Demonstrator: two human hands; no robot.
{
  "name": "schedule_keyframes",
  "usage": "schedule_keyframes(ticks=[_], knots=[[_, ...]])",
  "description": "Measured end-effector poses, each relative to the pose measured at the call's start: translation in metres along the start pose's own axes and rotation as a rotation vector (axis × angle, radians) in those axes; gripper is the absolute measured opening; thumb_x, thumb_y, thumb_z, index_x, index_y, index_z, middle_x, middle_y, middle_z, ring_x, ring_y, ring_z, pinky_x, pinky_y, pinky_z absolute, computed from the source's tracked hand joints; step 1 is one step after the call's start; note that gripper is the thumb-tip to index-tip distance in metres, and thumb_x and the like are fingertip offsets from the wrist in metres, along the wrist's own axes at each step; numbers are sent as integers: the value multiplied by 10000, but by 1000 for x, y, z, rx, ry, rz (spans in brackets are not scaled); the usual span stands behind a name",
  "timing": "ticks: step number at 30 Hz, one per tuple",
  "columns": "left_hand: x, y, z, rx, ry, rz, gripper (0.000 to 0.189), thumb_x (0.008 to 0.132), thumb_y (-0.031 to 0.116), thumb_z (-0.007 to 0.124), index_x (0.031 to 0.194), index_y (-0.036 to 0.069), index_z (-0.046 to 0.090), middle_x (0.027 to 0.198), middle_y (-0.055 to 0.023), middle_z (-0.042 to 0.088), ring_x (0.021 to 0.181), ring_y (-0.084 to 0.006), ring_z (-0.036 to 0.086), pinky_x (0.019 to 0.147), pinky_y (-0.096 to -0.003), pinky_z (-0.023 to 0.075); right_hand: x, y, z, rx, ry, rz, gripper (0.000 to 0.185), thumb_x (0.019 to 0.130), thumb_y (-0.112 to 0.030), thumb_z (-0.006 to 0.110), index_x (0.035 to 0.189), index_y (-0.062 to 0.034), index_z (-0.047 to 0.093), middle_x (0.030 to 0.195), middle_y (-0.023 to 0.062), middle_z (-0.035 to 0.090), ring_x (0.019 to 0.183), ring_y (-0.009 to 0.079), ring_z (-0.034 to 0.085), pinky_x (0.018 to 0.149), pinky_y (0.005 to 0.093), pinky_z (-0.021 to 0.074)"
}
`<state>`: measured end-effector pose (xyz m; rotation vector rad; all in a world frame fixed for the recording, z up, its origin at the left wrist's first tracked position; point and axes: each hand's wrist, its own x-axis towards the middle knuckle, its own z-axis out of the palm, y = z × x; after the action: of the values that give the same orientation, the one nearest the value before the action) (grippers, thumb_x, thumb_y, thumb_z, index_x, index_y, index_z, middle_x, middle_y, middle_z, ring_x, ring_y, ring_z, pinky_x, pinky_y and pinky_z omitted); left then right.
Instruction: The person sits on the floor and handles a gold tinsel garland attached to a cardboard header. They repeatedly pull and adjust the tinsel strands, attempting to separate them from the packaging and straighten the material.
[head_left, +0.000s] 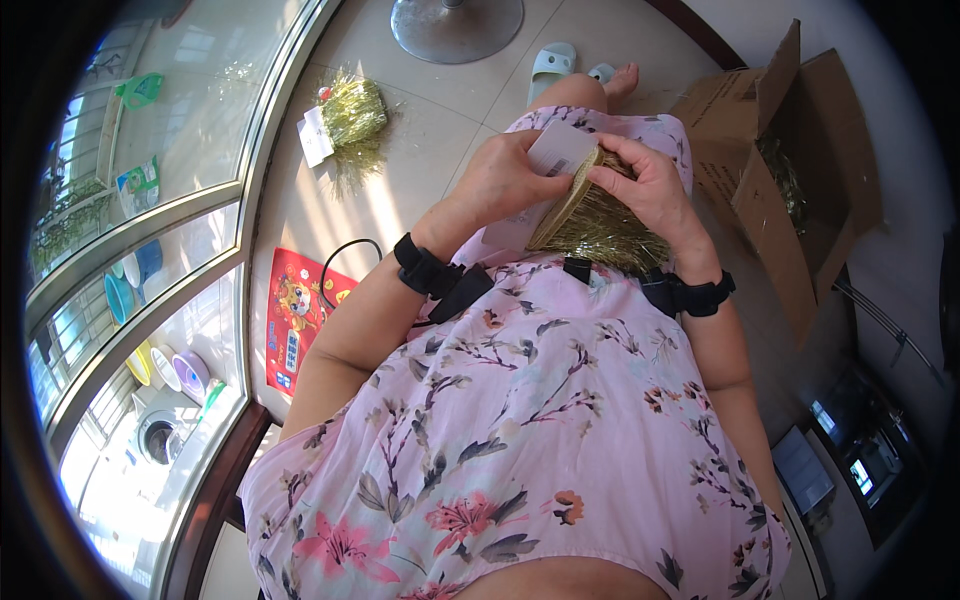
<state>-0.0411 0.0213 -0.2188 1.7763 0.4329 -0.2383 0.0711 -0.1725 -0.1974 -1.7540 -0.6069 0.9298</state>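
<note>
On my lap lies a bundle of gold tinsel fringe (611, 221) with a flat bound edge facing left. My left hand (504, 178) grips a white card (564, 150) that bears print and a barcode; its thumb reaches to the bound edge. The fingers and thumb of my right hand (651, 182) pinch the upper end of the fringe near that edge. The card lies along the bound edge; whether they are fastened together cannot be seen. Dark straps (426, 264) circle both wrists.
Another gold tinsel bundle (354, 112) with a white card (315, 137) lies on the tiled floor at upper left. An open cardboard box (720, 120) with tinsel (780, 176) inside stands right. Slippers (553, 64), a red mat (281, 337), a round metal base (456, 30) and glass doors (244, 161) surround me.
</note>
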Motion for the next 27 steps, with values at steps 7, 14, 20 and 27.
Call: schedule_keyframes(ticks=[7, 14, 20, 27], knots=[[-2, -9, -11, -132, -126, -19, 513, 757, 241, 802, 1158, -45, 656, 963, -114, 723, 841, -134, 653, 771, -304, 539, 0, 6, 0, 31, 33, -1, 424, 920, -158, 721, 1273, 45, 605, 1099, 56, 693, 979, 90, 622, 872, 245, 511], [-14, -2, -6, 11, -94, -25, 663, 701, 301, 873, 1200, -57, 624, 996, -133, 722, 890, -175, 666, 827, -328, 538, 1, 3, -2, 117, 50, 25, 418, 927, -142, 715, 1273, 60, 596, 1121, 47, 675, 994, 89, 615, 880, 239, 507], [-12, 4, -4, 46, -38, -65, 732, 652, 341, 906, 1200, -54, 625, 1004, -160, 724, 915, -213, 690, 853, -349, 542, 0, -3, -1, 124, 57, 6, 406, 930, -128, 708, 1269, 66, 596, 1121, 45, 667, 993, 87, 606, 878, 238, 504], [-12, 6, -16, 101, 48, 7, 688, 655, 324, 901, 1177, -44, 645, 975, -154, 728, 873, -214, 693, 832, -353, 547, 8, -4, 6, 133, 91, -28, 395, 932, -128, 703, 1261, 66, 602, 1111, 43, 671, 999, 90, 602, 888, 239, 494]])
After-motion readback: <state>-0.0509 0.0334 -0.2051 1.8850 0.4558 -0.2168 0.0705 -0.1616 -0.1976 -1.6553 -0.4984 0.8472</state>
